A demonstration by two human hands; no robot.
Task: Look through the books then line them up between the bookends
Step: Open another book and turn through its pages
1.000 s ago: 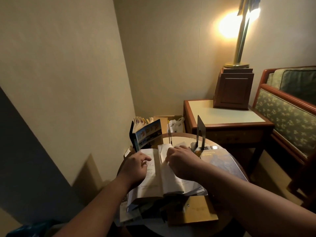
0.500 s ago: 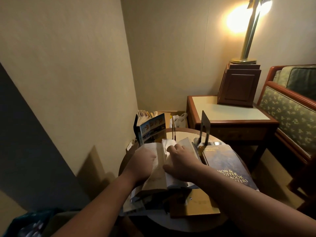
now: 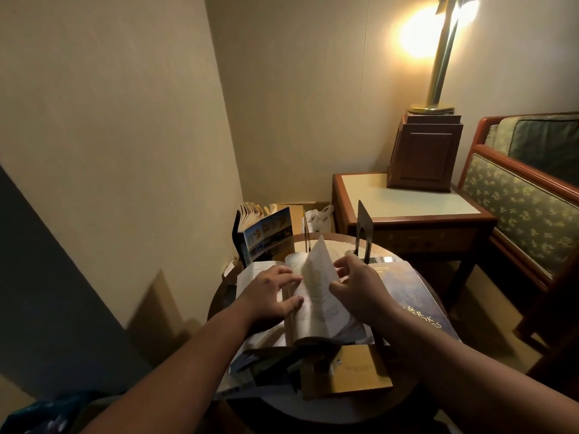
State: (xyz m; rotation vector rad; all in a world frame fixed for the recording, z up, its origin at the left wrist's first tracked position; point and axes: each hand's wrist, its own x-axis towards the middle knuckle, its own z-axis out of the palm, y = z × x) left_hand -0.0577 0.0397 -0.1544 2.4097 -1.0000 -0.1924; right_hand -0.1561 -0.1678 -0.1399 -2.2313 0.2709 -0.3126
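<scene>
On your right hand [image 3: 360, 286], thumb and fingertips pinch the outer edge of one page [image 3: 316, 270], which stands almost upright over the gutter. Treat that page as light, limp and easy to tear. Hold it at the free edge, well clear of the binding, and let it arc over rather than pulling it flat. The wrist is cocked slightly inward, and the forearm runs back toward 5 o'clock. Your left hand [image 3: 269, 296] lies palm down on the left half of the book [image 3: 313, 311], with the fingers spread and straight and the thumb laid near the gutter. It is pressing, not gripping. That forearm runs back toward 7 o'clock. The book looks like a soft paperback that will flop shut and sag when lifted. For standing it up, I would close it and take it by the spine with fingers on both covers. It lies open at the middle of the round table [image 3: 316, 411], on top of loose papers that may slide. A dark metal bookend [image 3: 363, 233] stands at 1 o'clock of it. The standing books [image 3: 266, 233] are at 11 o'clock, fanned and leaning. A blue book [image 3: 413, 296] lies flat at 3 o'clock, and it looks large and heavy. A tan book [image 3: 354, 368] lies at 6 o'clock.
</scene>
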